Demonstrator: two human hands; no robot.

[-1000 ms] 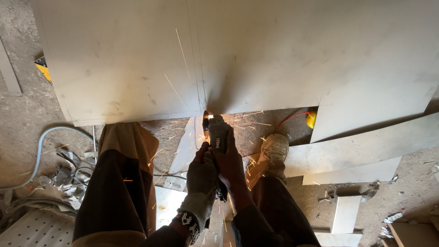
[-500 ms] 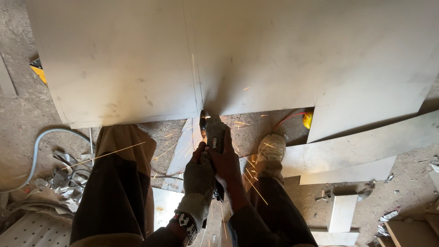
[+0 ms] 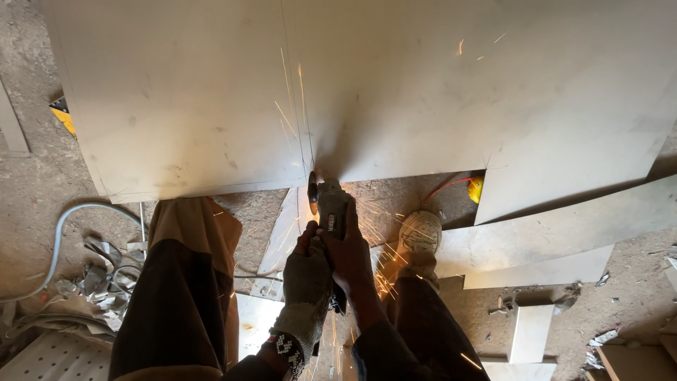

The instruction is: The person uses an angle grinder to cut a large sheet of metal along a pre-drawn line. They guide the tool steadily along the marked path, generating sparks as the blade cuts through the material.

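Both hands, L [image 3: 307, 279] & R [image 3: 350, 254], clamped round grinder [image 3: 330, 208], disc at sheet [image 3: 211, 85] edge.

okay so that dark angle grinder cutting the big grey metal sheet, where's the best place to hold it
Probably the dark angle grinder by its long body, from behind, as the right hand and gloved left hand grip it. The disc and sparks are at the front, at the grey metal sheet edge.
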